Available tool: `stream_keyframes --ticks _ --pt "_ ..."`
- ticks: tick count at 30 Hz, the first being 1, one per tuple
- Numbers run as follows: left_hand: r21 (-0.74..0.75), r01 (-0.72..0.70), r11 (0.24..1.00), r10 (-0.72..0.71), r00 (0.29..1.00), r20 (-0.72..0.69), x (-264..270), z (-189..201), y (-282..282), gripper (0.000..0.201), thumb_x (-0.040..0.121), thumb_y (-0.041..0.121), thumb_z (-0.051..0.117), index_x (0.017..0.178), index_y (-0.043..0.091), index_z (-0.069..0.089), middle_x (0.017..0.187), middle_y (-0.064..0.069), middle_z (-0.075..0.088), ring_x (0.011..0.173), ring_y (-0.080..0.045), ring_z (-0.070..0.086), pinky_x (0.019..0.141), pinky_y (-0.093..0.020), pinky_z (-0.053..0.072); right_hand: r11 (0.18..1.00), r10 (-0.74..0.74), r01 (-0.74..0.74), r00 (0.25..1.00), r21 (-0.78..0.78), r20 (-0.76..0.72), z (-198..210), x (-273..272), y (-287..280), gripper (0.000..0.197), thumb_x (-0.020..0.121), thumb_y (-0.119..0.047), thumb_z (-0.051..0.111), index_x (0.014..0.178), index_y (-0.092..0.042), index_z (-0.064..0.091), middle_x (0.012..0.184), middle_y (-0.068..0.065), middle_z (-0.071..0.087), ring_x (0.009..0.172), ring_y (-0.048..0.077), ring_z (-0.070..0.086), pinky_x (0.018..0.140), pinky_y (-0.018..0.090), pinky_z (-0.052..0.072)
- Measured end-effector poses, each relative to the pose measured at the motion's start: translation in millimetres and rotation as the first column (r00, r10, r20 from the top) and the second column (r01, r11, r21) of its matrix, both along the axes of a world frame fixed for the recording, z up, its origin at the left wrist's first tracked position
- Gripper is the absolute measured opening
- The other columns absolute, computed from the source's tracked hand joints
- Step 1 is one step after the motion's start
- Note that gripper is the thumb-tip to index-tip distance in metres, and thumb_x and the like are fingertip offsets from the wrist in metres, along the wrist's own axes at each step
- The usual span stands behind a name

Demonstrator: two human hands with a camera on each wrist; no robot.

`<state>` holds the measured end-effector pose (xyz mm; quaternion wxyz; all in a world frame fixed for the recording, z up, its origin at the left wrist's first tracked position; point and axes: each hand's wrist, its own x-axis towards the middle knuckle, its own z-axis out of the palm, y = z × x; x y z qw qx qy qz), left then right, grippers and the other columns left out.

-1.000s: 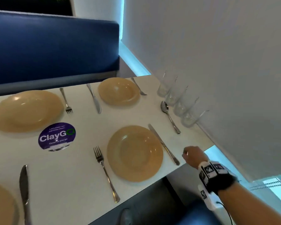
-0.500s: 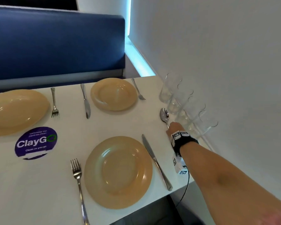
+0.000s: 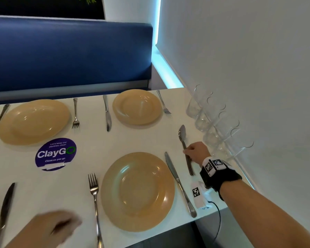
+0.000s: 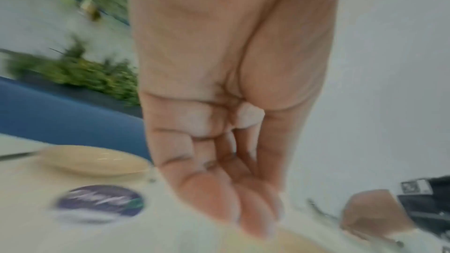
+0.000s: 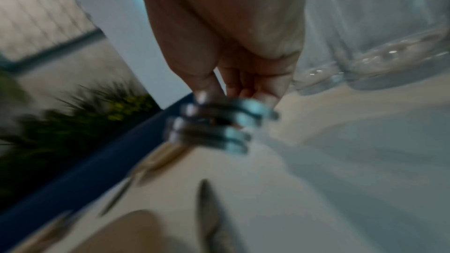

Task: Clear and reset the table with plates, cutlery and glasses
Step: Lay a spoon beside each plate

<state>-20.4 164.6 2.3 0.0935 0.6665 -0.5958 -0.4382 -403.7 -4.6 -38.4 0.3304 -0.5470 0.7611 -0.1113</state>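
Note:
My right hand (image 3: 186,152) grips the handles of a small stack of spoons (image 3: 182,131) lying right of the near tan plate (image 3: 137,191). In the right wrist view thumb and fingers pinch the stacked handle ends (image 5: 212,128). A knife (image 3: 179,183) lies between that plate and the spoons, and a fork (image 3: 95,203) lies on the plate's left. My left hand (image 3: 68,226) hovers blurred over the table's near left with straight fingers (image 4: 255,216), holding nothing. Several clear glasses (image 3: 204,119) stand in a row along the wall, just right of my right hand.
Two more tan plates (image 3: 137,106) (image 3: 33,121) sit at the far side with forks and knives beside them. A round purple ClayGo sticker (image 3: 55,153) is on the white table (image 3: 132,140). Another knife (image 3: 5,208) lies near left. A blue bench (image 3: 70,54) backs the table.
My right hand went from the table's near edge up to the spoons and took hold of their handles. My left hand has come into view at the lower left.

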Motion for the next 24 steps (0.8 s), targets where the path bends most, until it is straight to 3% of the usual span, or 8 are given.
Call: stream_keyframes --ticks 2,4,7,10,13,15,21,24 --pt "-0.067 -0.021 0.998 0.015 0.995 -0.096 -41.8 15.1 -20.6 0.026 0.085 0.013 0.065 0.067 0.032 0.071 0.062 -0.006 0.067 0.048 -0.003 0.055 0.049 -0.013 0.042 0.995 0.059 -0.046 0.988 -0.088 0.146 15.7 18.3 19.8 0.023 0.084 -0.013 0.065 0.064 0.0 0.063 0.062 0.011 0.058 0.059 0.021 0.053 0.064 0.033 0.05" --pt "-0.115 0.003 0.993 -0.027 0.978 -0.206 -80.6 23.8 -50.6 0.018 0.086 0.02 0.062 0.073 0.03 0.07 0.069 -0.004 0.068 0.049 -0.003 0.056 0.046 -0.013 0.041 0.984 0.137 -0.099 0.95 -0.147 0.28 33.0 41.4 40.7 0.015 0.083 -0.011 0.066 0.075 0.001 0.067 0.063 0.011 0.059 0.057 0.02 0.054 0.065 0.035 0.05" --pt "-0.034 -0.133 0.991 0.104 0.891 -0.443 -124.0 32.6 -83.0 0.011 0.091 0.019 0.058 0.091 0.017 0.069 0.083 -0.002 0.066 0.06 -0.011 0.06 0.048 -0.019 0.045 0.948 0.294 -0.23 0.9 -0.221 0.323 56.8 74.3 66.6 0.014 0.083 -0.012 0.066 0.069 -0.013 0.065 0.056 0.003 0.056 0.049 0.008 0.05 0.058 0.024 0.045" --pt "0.022 -0.207 0.978 0.185 0.813 -0.552 -141.2 36.6 -86.9 0.014 0.09 0.017 0.059 0.086 0.009 0.07 0.073 -0.003 0.065 0.062 -0.013 0.058 0.049 -0.019 0.048 0.911 0.368 -0.288 0.892 -0.296 0.264 63.5 92.6 77.8 0.02 0.081 -0.013 0.068 0.065 -0.019 0.059 0.05 -0.01 0.05 0.044 -0.002 0.05 0.05 0.008 0.036" --pt "0.119 -0.28 0.953 0.288 0.702 -0.652 -141.0 34.7 -85.6 0.013 0.089 0.012 0.06 0.085 0.003 0.068 0.075 -0.008 0.066 0.063 -0.013 0.061 0.053 -0.02 0.053 0.929 0.326 -0.223 0.87 -0.295 0.37 64.3 96.7 80.9 0.016 0.08 -0.013 0.071 0.066 -0.015 0.062 0.055 -0.002 0.057 0.05 0.002 0.054 0.056 0.019 0.05" --pt "0.151 -0.296 0.943 0.317 0.667 -0.675 -141.0 33.1 -85.1 0.013 0.089 0.011 0.059 0.087 0.001 0.067 0.081 -0.012 0.067 0.067 -0.015 0.064 0.057 -0.022 0.056 0.952 0.278 -0.171 0.828 -0.252 0.486 66.1 94.5 82.5 0.018 0.079 -0.011 0.073 0.065 -0.016 0.063 0.062 0.008 0.062 0.058 0.018 0.06 0.06 0.031 0.054" --pt "0.199 -0.412 0.889 0.431 0.607 -0.668 -134.4 32.6 -87.0 0.014 0.09 0.008 0.057 0.08 0.002 0.065 0.07 -0.006 0.064 0.058 -0.012 0.063 0.052 -0.021 0.055 0.98 0.179 -0.09 0.796 -0.179 0.579 70.7 63.7 74.7 0.013 0.079 -0.004 0.07 0.069 -0.009 0.065 0.058 0.006 0.059 0.048 0.012 0.056 0.048 0.019 0.048" --pt "0.234 -0.468 0.852 0.492 0.564 -0.664 -114.4 29.3 -88.4 0.016 0.09 0.006 0.056 0.077 0.002 0.066 0.063 -0.002 0.065 0.051 -0.009 0.063 0.049 -0.02 0.053 0.991 0.066 -0.008 0.894 -0.131 0.443 48.6 25.7 56.1 0.016 0.078 -0.007 0.072 0.065 -0.013 0.064 0.059 0.005 0.058 0.052 0.013 0.052 0.049 0.018 0.044"
